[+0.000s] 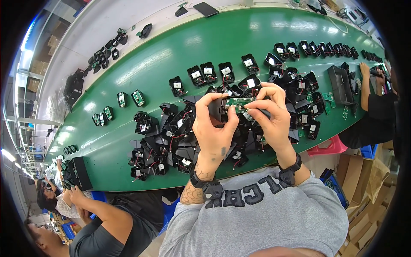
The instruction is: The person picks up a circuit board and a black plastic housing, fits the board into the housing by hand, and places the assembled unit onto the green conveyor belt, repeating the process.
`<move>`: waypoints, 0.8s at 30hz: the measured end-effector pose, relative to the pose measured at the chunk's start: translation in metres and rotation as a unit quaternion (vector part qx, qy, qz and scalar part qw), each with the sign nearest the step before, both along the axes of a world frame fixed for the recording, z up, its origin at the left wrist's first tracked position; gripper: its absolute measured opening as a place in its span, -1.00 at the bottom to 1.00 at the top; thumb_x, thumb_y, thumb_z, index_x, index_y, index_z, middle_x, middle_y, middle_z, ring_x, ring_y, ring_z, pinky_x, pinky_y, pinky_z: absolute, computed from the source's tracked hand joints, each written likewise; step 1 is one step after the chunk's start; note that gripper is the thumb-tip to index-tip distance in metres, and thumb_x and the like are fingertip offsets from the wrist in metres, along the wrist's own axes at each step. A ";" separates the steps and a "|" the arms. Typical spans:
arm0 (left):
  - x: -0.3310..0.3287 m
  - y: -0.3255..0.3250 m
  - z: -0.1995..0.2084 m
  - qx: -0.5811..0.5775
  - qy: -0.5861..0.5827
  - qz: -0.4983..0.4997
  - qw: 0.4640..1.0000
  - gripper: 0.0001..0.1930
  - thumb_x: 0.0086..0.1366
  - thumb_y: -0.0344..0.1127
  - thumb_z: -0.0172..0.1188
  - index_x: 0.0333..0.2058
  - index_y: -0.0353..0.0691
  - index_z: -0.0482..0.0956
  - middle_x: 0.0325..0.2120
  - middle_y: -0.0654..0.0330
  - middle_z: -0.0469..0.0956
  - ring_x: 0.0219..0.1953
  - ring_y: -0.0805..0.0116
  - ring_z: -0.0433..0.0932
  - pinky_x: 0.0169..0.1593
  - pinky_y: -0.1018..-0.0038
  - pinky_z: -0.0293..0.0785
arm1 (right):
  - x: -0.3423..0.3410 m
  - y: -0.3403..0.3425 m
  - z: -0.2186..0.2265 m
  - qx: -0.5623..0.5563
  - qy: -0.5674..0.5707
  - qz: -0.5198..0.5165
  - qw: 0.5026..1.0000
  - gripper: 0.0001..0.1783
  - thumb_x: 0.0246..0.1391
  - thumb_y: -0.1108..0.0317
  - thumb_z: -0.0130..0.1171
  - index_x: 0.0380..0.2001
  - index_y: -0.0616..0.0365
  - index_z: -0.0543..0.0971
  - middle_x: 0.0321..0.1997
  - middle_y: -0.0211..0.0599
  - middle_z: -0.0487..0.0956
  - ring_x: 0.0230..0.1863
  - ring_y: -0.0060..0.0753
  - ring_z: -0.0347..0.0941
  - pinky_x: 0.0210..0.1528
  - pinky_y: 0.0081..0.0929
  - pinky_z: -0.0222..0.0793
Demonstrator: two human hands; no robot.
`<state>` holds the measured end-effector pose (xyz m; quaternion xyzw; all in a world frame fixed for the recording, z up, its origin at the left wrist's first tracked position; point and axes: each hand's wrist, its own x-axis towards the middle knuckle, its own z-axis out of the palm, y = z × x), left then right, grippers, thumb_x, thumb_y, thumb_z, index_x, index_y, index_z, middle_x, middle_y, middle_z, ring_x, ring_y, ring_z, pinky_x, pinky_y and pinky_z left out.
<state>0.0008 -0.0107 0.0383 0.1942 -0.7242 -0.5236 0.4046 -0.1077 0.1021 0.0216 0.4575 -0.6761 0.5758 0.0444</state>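
Observation:
Between both hands, above the pile, is a small green circuit board (236,103) with pale parts on it. My left hand (215,132) is closed, thumb and index finger gripping the board's left end; dark plastic shows beside it, and I cannot tell whether that is held too. At the board's right end, my right hand (272,118) pinches with thumb and fingertips. Beneath the hands lies a heap of black plastic housings (184,124), many with red wires and white parts inside. The board's underside is hidden.
Housings (207,73) stand in a loose row on the green table (150,55). Boarded housings (138,97) sit at left. A black bin (340,85) and loose green boards (329,100) are at right. Co-workers sit on both sides; one arm (100,203) reaches in from the left.

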 end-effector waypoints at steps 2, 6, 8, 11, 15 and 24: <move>-0.002 0.000 -0.001 -0.009 0.007 0.000 1.000 -0.62 0.14 -0.57 0.19 -0.07 -0.33 0.32 -0.18 0.13 0.51 -0.22 0.52 0.50 -0.13 0.59 0.47 | 0.003 0.000 -0.001 0.006 -0.046 0.008 0.999 -0.91 -0.09 0.50 0.27 -0.43 0.20 0.63 -0.16 -0.32 0.43 0.18 -0.17 0.20 0.23 -0.21 0.06; -0.006 0.001 -0.013 -0.127 0.059 0.025 0.990 -0.60 0.14 -0.57 0.21 -0.06 -0.35 0.29 -0.12 0.01 0.50 -0.14 0.38 0.53 -0.06 0.50 0.49 | 0.007 -0.004 -0.001 -0.002 -0.116 -0.003 0.993 -0.91 -0.10 0.48 0.29 -0.44 0.21 0.62 -0.08 -0.30 0.39 0.23 -0.16 0.16 0.28 -0.18 0.01; -0.008 0.002 -0.013 -0.182 0.060 0.042 0.980 -0.60 0.14 -0.57 0.22 -0.07 -0.35 0.29 -0.11 -0.02 0.50 -0.14 0.34 0.54 -0.09 0.49 0.51 | 0.008 -0.004 -0.002 -0.018 -0.131 0.000 0.991 -0.91 -0.10 0.49 0.30 -0.44 0.21 0.62 -0.08 -0.30 0.40 0.24 -0.16 0.15 0.29 -0.16 0.00; -0.012 0.006 -0.019 -0.193 0.077 0.055 0.977 -0.58 0.08 -0.55 0.27 -0.09 -0.31 0.33 -0.14 -0.04 0.52 -0.17 0.19 0.56 -0.11 0.41 0.52 | 0.011 -0.002 -0.001 -0.017 -0.139 -0.009 0.990 -0.91 -0.11 0.49 0.31 -0.46 0.22 0.62 -0.08 -0.30 0.40 0.26 -0.18 0.14 0.30 -0.13 0.00; -0.013 0.007 -0.015 -0.215 0.069 0.069 0.972 -0.56 0.03 -0.53 0.31 -0.11 -0.29 0.36 -0.16 -0.05 0.54 -0.19 0.05 0.58 -0.15 0.34 0.54 | 0.007 -0.003 -0.004 -0.021 -0.165 -0.010 0.986 -0.91 -0.13 0.50 0.32 -0.45 0.21 0.64 -0.08 -0.34 0.40 0.24 -0.21 0.18 0.29 -0.13 0.03; -0.019 0.010 -0.016 -0.218 0.074 0.077 0.970 -0.58 0.04 -0.53 0.30 -0.11 -0.30 0.38 -0.16 -0.05 0.54 -0.20 0.03 0.59 -0.22 0.35 0.57 | 0.007 -0.005 -0.004 -0.040 -0.100 -0.050 0.993 -0.90 -0.15 0.49 0.32 -0.45 0.18 0.66 -0.08 -0.33 0.48 0.23 -0.18 0.19 0.26 -0.17 0.08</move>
